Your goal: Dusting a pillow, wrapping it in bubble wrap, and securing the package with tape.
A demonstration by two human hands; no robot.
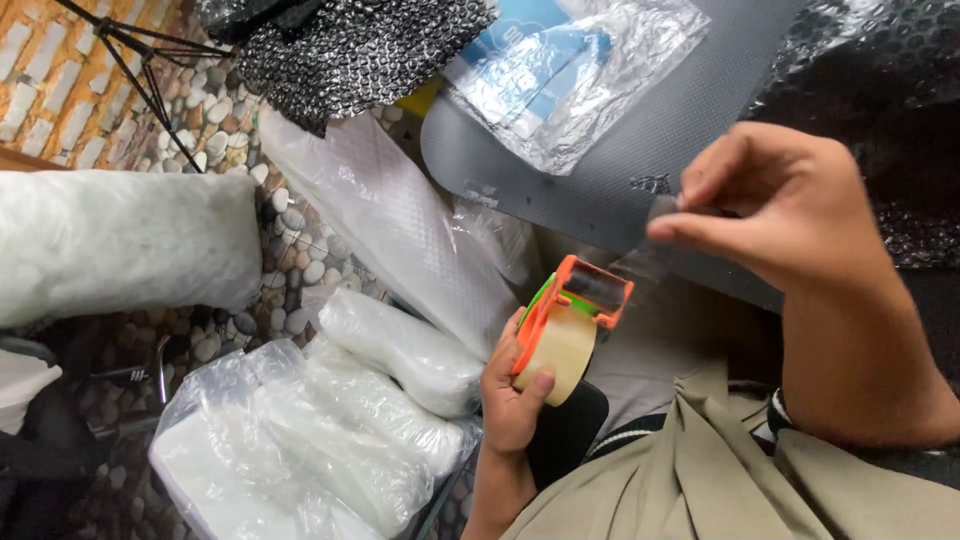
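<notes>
The left hand [512,395] is closed around an orange tape dispenser [572,322] with a roll of clear tape. The right hand [775,205] pinches the tape's free end [655,225], pulled taut above a dark grey mat [640,160]. On the mat lies a clear bag with a blue-and-white label [560,70]. White plastic-wrapped bundles [330,420] sit lower left.
</notes>
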